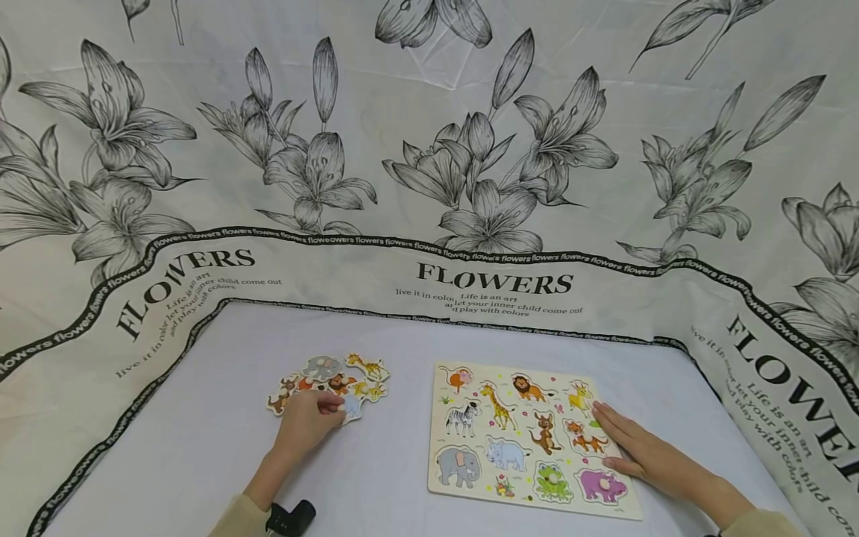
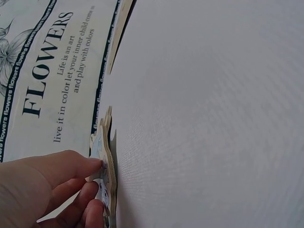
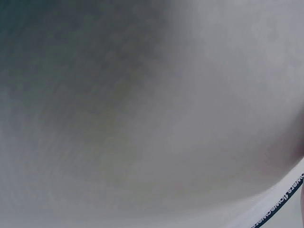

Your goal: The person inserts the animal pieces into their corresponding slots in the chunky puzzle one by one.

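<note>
At the pile of wooden animal puzzle pieces (image 1: 322,367), my left hand (image 1: 309,425) pinches one puzzle piece (image 2: 106,171) between thumb and fingertips. The fingers hide most of its picture. Close beside them lies a light blue piece (image 1: 352,407); a giraffe piece (image 1: 366,365) and a grey elephant piece (image 1: 321,367) are at the far side of the pile. My right hand (image 1: 647,455) rests with extended fingers on the right edge of the puzzle board (image 1: 470,436). A purple hippo (image 1: 602,486) and a green frog (image 1: 553,481) with knobs sit in the board's front row.
A white cloth (image 1: 201,418) covers the table, bordered by a black band with lettering. Behind it rises a flower-printed curtain (image 1: 429,149). A black strap device (image 1: 291,517) is on the left wrist. The right wrist view shows mostly blurred white cloth.
</note>
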Tool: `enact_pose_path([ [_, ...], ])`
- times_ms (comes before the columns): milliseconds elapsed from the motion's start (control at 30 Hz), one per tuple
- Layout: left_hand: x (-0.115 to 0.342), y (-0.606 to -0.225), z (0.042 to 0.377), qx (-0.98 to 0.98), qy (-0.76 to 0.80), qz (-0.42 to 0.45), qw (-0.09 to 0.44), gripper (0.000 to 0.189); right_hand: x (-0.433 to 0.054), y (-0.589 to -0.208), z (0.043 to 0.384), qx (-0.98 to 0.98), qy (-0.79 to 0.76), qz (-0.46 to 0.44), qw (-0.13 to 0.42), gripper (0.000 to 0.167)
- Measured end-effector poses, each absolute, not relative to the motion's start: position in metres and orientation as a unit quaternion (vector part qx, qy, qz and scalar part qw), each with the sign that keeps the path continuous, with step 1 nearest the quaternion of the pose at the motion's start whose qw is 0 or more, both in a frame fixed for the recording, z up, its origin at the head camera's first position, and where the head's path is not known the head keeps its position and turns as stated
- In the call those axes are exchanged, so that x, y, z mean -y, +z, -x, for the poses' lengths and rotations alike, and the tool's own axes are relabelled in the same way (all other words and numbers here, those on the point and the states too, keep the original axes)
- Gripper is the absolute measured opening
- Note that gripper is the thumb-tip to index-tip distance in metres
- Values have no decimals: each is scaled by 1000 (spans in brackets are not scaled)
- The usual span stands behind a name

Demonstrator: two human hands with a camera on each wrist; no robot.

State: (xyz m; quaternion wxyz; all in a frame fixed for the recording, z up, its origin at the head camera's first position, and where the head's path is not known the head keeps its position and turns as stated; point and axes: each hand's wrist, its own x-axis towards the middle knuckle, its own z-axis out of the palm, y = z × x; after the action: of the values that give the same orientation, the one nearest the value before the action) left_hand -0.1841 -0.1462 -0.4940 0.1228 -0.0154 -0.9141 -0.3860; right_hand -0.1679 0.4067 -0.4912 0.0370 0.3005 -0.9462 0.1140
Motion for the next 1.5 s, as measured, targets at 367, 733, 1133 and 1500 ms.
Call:
enact_pose_path([
  [367,142,-491,181,920,-371,6,124,11,-407,-492,168,945,117,-303,38,72],
  [733,136,-486,178,917,-378,12,127,11,-407,-492,168,944,117,-304,40,72],
  [1133,124,-483,177,919,-376,23,116,10,-408,-492,169,943,116,-310,43,72],
  [1500,115,-477,176,914,-388,44,107,12,-408,-492,169,943,116,-310,39,72],
])
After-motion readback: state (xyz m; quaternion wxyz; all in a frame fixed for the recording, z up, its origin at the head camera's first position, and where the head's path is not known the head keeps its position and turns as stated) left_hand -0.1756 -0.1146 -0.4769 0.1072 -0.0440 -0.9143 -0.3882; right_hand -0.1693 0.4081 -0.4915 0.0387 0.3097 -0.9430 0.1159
